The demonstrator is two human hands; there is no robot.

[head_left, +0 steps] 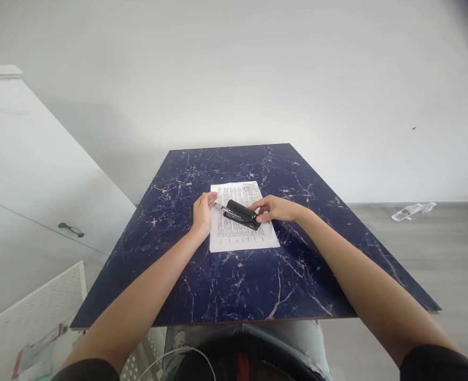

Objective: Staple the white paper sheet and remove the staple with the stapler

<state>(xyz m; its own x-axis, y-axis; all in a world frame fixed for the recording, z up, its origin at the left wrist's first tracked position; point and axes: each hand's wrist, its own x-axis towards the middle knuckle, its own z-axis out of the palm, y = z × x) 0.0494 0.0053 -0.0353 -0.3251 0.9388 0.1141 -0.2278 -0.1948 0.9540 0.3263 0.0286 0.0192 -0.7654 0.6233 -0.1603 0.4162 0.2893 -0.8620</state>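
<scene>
A black stapler lies at a slant over a stack of printed paper, and its narrow silver tray sticks out toward the left. My right hand grips the stapler's right end between thumb and fingers. At the outer end of the silver tray is my left hand, its fingers bent together and touching that end; the thumb is partly hidden. A small grey piece, too small to name, rests on the table beyond my left hand.
The dark blue marbled table narrows toward the white wall behind it. To the left stand a white cabinet and a perforated white basket with packets inside. Clear plastic packaging lies on the floor at right.
</scene>
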